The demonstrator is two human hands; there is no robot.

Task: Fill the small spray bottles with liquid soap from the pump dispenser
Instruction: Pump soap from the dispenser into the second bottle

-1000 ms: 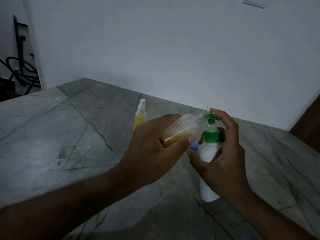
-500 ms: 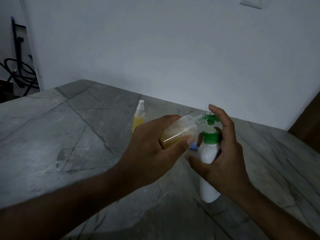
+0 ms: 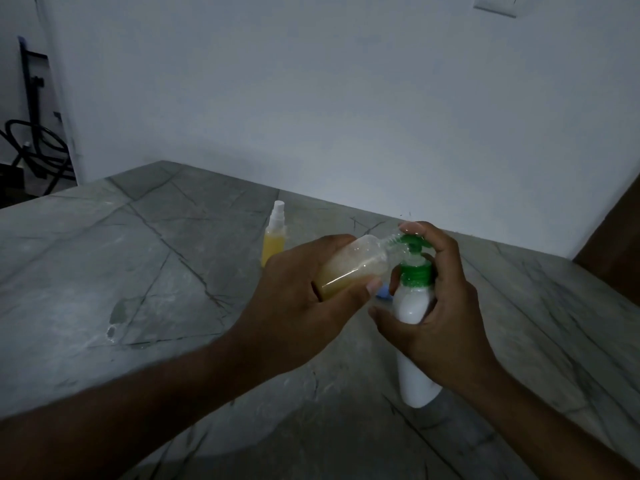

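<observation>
My left hand grips a small clear bottle, uncapped and tilted, partly filled with yellowish liquid. Its open neck sits against the nozzle of the green pump head. My right hand wraps around the white pump dispenser, which stands on the grey stone table, with one finger pressing on top of the pump. A second small spray bottle, capped in white and full of yellow liquid, stands upright on the table behind my left hand.
A small blue object lies on the table behind my hands, mostly hidden. A white wall runs along the table's far edge. Dark cables and a stand sit at the far left; a dark brown surface is at the right.
The pump head has gone down a little under my right finger. Both hands and both bottles stay in almost the same place.
</observation>
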